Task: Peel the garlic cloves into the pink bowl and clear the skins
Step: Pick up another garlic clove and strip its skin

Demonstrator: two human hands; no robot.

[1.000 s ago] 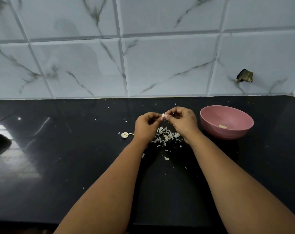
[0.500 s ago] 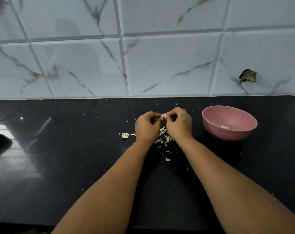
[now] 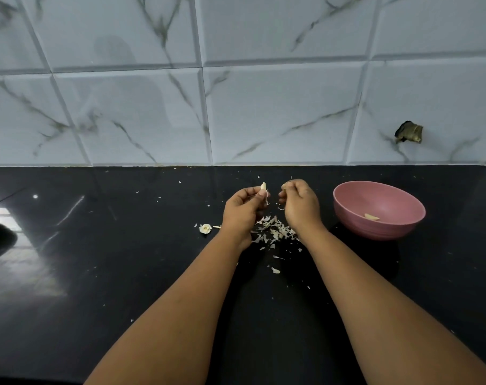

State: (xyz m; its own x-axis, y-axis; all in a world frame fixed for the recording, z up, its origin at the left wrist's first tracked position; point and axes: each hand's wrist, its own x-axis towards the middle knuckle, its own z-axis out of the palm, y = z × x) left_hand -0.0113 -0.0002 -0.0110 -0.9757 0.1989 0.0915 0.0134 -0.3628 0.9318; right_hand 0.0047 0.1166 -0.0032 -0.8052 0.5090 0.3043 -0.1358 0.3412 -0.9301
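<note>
My left hand pinches a pale garlic clove at its fingertips, above the black counter. A small gap to the right, my right hand has its fingers curled and pinches a bit of skin at the thumb and forefinger. Below and between the hands lies a heap of garlic skins. The pink bowl stands to the right of my right hand, with one peeled clove lying in it.
A garlic root stub lies left of my left wrist. Small skin flakes are scattered over the black counter. The marble tiled wall rises behind, with a dark broken patch at the right.
My hands, joined on the clove before, have drawn apart. The left keeps the clove; the right has come away with a bit of skin.
</note>
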